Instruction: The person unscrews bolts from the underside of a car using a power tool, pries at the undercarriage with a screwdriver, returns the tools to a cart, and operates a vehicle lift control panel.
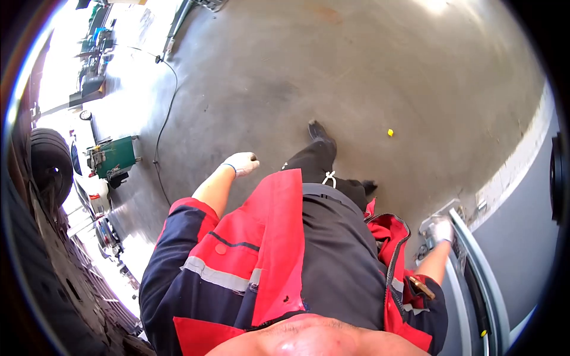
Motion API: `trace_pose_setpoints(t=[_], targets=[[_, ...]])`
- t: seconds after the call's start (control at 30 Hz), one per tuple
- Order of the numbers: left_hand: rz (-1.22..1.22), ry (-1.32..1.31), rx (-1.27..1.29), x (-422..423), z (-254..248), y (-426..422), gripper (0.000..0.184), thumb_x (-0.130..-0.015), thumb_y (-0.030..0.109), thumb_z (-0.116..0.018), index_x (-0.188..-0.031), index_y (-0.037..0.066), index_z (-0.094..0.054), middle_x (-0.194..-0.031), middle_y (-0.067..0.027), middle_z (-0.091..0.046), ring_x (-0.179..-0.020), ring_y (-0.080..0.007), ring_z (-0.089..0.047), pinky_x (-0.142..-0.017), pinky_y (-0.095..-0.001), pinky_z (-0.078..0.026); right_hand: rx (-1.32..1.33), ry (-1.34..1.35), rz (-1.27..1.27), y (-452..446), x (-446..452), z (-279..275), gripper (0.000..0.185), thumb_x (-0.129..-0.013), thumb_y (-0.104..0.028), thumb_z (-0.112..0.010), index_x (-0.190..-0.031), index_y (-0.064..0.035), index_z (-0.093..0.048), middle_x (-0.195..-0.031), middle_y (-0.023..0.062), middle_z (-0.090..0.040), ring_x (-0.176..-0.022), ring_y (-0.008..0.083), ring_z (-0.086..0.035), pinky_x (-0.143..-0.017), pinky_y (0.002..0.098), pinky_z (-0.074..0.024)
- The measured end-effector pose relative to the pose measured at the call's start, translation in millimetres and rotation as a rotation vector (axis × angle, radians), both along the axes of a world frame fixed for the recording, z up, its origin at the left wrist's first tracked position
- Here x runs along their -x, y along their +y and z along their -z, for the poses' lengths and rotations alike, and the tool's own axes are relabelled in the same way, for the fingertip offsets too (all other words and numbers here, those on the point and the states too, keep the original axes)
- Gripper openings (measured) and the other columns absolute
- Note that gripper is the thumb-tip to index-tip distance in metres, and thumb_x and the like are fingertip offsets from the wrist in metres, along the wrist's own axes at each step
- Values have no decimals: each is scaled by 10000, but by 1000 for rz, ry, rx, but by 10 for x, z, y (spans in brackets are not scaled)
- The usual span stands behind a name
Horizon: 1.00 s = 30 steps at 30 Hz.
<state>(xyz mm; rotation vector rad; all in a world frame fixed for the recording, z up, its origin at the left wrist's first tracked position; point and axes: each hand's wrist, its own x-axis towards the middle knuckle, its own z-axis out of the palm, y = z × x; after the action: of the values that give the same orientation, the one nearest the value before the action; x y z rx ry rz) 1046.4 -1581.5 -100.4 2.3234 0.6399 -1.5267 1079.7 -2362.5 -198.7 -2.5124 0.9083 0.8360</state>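
Observation:
My left hand (242, 163), in a pale glove, hangs over the floor with its fingers curled inward. A small dark patch shows at the fingertips, too small to identify. To the right, my right hand (440, 228), also gloved, is beside the upper end of a grey metal rail (484, 270). Its fingers are blurred, and I cannot tell whether they grip the metal. A red and navy jacket (279, 237) hangs open over a dark shirt (338, 255). One dark shoe (322, 132) points forward on the floor.
A small yellow object (390, 133) lies on the grey floor (356, 71). A black cable (167, 118) runs along the left. Farther left are a green machine (119, 154) and a large tyre (52, 163). A grey wall panel (519, 237) stands at the right.

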Motion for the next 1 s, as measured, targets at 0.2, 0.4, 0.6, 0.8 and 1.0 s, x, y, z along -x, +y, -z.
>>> trace_pose_setpoints(t=[0.2,0.4,0.6,0.8,1.0], targets=[[30,-71,-23,-741,-396,1247,522,-949,401,-513,-1327,60,-630,-1271,-204,-685,-1208,-359,-639,-1037,-432,-490,-500,297,-99,3035,-972,1068,577,-987,-361,-643,-1419,9,-543,-1341,213,-653,-1260,349,-608,-1058,418,-473],[-200,-358,-167,-1744,-865,2394,492,-940,393,-533,-1283,63,-655,-1254,-193,-693,-1201,-356,-641,-1033,-419,-489,-430,-87,-257,4433,-2739,982,451,-1009,-311,-608,-1345,-11,-594,-1268,208,-688,-1154,356,-663,-994,417,-511],[-266,-257,-272,-2627,-671,3480,496,-943,398,-540,-1300,74,-653,-1290,-183,-682,-1234,-351,-626,-1053,-421,-476,-271,55,-386,5519,-4181,826,479,-987,-342,-620,-1343,-21,-612,-1342,234,-644,-1263,380,-610,-1059,426,-479],[-442,-189,-389,-3433,-674,4678,488,-969,399,-555,-1323,75,-642,-1325,-167,-671,-1264,-330,-613,-1074,-407,-466,-94,521,-716,6744,-5417,1195,654,-965,-453,-591,-1433,3,-540,-1487,250,-512,-1388,379,-500,-1145,438,-423],[-1080,-835,-133,-4588,-1051,6307,422,-964,230,-638,-1325,14,-606,-1115,-125,-709,-965,-207,-685,-820,-345,-571,-272,101,-725,8710,-7277,664,543,-962,-425,-580,-1298,0,-612,-1333,261,-626,-1286,404,-571,-1070,461,-468]])
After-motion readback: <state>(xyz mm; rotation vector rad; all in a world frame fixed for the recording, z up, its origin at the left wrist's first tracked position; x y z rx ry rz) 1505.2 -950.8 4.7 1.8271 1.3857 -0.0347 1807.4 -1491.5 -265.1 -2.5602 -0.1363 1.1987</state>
